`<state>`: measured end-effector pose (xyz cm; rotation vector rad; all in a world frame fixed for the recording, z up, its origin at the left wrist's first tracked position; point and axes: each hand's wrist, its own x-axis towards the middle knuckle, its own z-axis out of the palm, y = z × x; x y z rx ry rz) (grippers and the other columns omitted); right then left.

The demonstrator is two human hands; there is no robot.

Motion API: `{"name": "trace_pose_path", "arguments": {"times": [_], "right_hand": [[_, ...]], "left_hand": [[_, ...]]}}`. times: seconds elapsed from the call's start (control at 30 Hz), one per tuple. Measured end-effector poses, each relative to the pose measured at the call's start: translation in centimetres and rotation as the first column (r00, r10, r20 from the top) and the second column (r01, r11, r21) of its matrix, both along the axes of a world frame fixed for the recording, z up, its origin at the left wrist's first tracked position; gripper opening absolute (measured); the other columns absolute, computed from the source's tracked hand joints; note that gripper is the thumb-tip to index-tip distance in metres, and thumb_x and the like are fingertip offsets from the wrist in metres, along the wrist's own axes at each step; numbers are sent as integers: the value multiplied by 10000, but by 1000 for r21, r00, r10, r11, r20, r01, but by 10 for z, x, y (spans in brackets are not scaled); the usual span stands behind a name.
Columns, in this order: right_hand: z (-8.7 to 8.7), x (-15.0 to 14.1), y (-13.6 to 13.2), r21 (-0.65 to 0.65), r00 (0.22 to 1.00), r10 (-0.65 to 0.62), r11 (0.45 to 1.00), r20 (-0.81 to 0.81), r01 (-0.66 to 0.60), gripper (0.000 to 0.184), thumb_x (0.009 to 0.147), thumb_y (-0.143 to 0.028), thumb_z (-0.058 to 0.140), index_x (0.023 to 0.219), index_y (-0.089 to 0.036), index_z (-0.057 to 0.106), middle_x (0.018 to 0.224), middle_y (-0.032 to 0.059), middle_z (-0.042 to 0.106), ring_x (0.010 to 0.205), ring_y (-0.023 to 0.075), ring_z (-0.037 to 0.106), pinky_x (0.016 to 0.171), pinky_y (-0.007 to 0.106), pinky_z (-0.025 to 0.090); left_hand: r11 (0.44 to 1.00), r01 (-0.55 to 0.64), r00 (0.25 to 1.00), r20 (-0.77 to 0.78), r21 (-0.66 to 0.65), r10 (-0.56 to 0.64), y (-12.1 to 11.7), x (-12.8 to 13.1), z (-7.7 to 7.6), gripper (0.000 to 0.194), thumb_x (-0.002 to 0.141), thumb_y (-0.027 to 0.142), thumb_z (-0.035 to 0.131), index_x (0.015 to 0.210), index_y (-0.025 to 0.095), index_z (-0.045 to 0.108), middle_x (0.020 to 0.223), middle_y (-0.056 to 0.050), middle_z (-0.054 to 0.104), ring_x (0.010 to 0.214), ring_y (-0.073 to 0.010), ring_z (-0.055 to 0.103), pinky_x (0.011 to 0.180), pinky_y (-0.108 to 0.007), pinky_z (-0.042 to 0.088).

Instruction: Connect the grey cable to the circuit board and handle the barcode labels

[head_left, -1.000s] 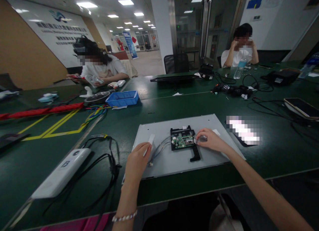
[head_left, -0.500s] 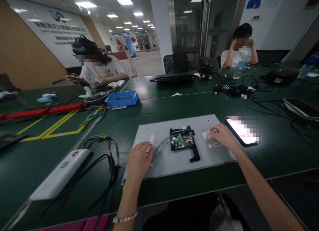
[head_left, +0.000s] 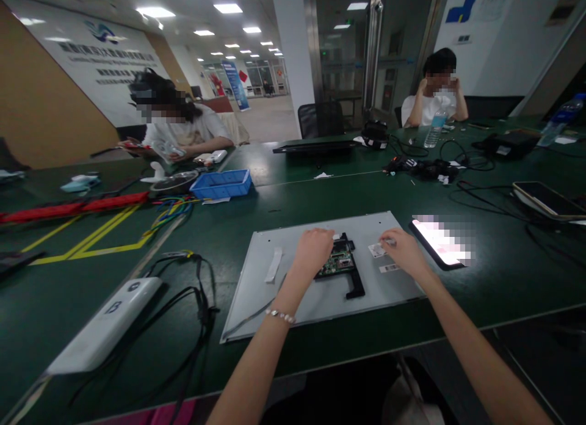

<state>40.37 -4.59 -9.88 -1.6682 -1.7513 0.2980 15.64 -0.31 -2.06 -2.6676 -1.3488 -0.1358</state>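
Observation:
A light grey flat panel (head_left: 260, 297) lies on the table in front of me. On its middle sits a green circuit board (head_left: 339, 264) in a black bracket (head_left: 355, 284). My left hand (head_left: 313, 251) is over the board's left side, fingers curled down; what they grip, if anything, is hidden. A thin grey cable (head_left: 256, 310) runs from the panel's lower left corner up behind my left wrist. At the panel's right, my right hand (head_left: 403, 249) has its fingertips pinched together above a white label (head_left: 376, 250), around something too small to name. A white strip (head_left: 274, 265) lies to the left.
A lit phone (head_left: 442, 245) lies right of the panel. To the left are a white power bank-like block (head_left: 107, 321) and black cables (head_left: 201, 303). A blue bin (head_left: 222, 184) stands farther back. Two people sit across the green table (head_left: 311, 199).
My left hand has moved right and forward, from the panel's left side to the circuit board, uncovering the white strip. My right hand stays near the label.

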Motion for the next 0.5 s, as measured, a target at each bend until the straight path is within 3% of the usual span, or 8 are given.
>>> {"name": "trace_pose_path", "arguments": {"times": [0.3, 0.5], "right_hand": [[3, 1, 0, 8, 1000, 0, 1000, -7, 0, 188, 821, -232, 484, 870, -169, 655, 945, 74, 633, 891, 189, 581, 830, 309, 428], [6, 0, -1, -5, 1000, -3, 1000, -21, 3, 192, 820, -222, 482, 873, -166, 658, 943, 79, 638, 887, 187, 584, 830, 305, 426]], "left_hand": [[999, 31, 997, -65, -24, -33, 25, 20, -17, 229, 852, 157, 456, 816, 138, 681, 851, -124, 675, 835, -212, 632, 749, -309, 454], [999, 1, 999, -43, 49, 1, 42, 20, -5, 248, 866, 109, 411, 883, 130, 658, 907, -127, 649, 894, -220, 618, 770, -320, 446]]}}
